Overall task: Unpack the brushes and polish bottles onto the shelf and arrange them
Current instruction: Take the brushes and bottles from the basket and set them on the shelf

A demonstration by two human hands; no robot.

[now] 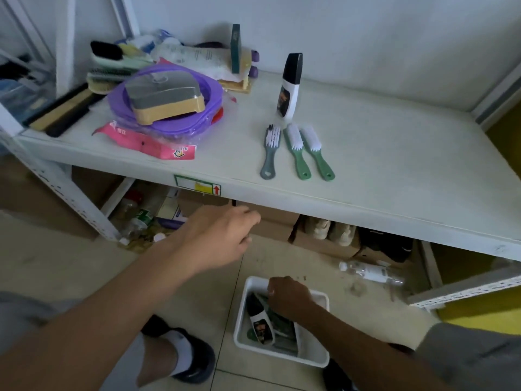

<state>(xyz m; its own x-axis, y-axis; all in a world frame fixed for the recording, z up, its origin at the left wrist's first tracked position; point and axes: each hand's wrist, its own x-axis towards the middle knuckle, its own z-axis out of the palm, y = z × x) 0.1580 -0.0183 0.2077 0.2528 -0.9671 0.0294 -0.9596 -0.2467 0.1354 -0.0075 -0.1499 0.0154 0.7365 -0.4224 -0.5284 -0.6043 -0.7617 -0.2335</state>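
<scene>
The white shelf board [380, 165] fills the upper and middle frame against a pale wall, with beige floor tiles [70, 263] below it. At upper left on the board lies a heap of purple basins [203, 108], with a grey-and-tan brush [166, 98] on top and a pink packet [146, 142] in front whose print is too small for me to read. At lower centre a white bin [315, 354] stands on the floor. My left hand [222, 235] hangs mid-frame just under the shelf's front edge, forearm stretched out, fingers loosely bent and holding nothing. My right hand [290, 296] reaches down into the bin, knuckles up, fingertips hidden, so I cannot tell whether they grip anything. Beside it in the bin lies a polish bottle [260, 320], black cap upward in the frame, its dark label illegible. Another polish bottle [290, 86] stands upright on the shelf, centre right. Just in front lie three brushes side by side, one grey [269, 156] and two green [297, 153] [318, 156], handles toward me. On the shelf edge is a sticker [197, 186] with a yellow block and a red arrow pointing up.
</scene>
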